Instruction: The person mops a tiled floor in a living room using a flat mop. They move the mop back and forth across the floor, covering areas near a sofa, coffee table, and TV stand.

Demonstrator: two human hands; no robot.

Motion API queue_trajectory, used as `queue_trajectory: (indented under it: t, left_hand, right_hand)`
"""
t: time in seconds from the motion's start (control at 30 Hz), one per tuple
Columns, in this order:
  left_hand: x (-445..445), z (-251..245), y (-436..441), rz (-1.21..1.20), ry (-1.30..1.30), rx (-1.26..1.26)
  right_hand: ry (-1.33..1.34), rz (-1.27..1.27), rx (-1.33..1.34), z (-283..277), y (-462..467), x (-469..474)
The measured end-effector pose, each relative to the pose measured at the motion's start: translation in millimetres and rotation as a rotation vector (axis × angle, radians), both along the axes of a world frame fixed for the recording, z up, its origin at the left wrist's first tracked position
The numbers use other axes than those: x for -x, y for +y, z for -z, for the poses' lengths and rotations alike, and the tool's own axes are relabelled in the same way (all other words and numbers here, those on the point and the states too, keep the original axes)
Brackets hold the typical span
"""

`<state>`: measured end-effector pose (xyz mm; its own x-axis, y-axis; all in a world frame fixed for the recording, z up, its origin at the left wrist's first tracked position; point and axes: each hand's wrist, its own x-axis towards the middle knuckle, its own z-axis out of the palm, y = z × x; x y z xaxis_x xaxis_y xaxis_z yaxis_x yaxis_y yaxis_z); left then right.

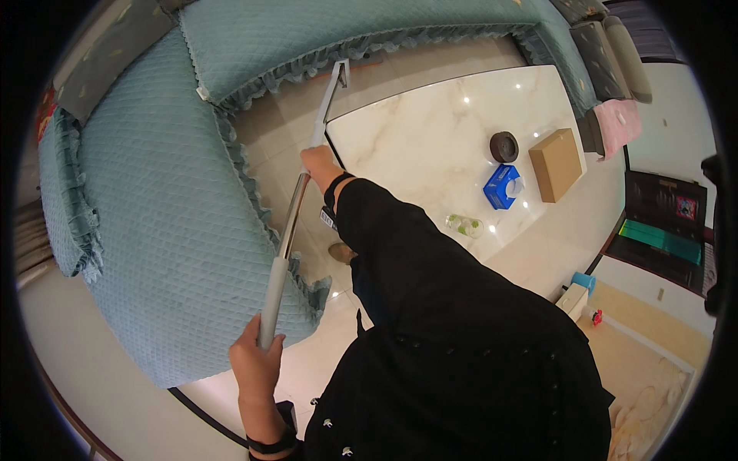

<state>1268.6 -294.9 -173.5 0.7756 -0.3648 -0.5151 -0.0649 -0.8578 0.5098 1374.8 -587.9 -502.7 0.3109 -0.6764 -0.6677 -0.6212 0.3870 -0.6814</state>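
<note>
Both hands grip the long grey and silver pole [293,213] of what looks like a flat mop. Low on the pole, my left hand [253,357] wraps the thick grey grip near its end. Farther up, my right hand [320,161] closes around the shaft, that arm reaching across from the right. At the far end, a bent bracket [342,72] meets the floor by the ruffled skirt of a sofa cover [357,43]. A thin orange edge [363,66] shows there along the floor; the rest of the head is hidden.
A pale marble-patterned table [415,121] stands right of the pole, bearing a cardboard box [556,167], a blue tissue box [500,187], a dark round container [504,147] and a glass [464,226]. The blue quilted sofa [167,201] borders the narrow tiled floor [271,135] on the left.
</note>
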Motion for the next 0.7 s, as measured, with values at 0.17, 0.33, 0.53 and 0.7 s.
queue_trajectory:
  t: [0.17,0.33,0.53,0.7]
  left_hand:
    - [-37.6,2.7,-30.8,0.069,-0.052,0.053]
    - [-76.2,4.8,-66.0,0.155,-0.063,0.101]
    - [-98.3,3.1,-89.2,0.197,-0.102,0.082]
    - [-87.4,2.5,-79.9,0.292,-0.152,0.03]
  right_hand:
    - [0.015,-0.199,0.128,28.9,-44.3,-20.1]
    - [0.118,-0.063,-0.018,2.5,-88.8,-44.5]
    - [0.399,-1.19,1.125,43.8,-125.6,-48.4]
    - [0.413,-0.907,0.458,51.3,-109.6,-65.1]
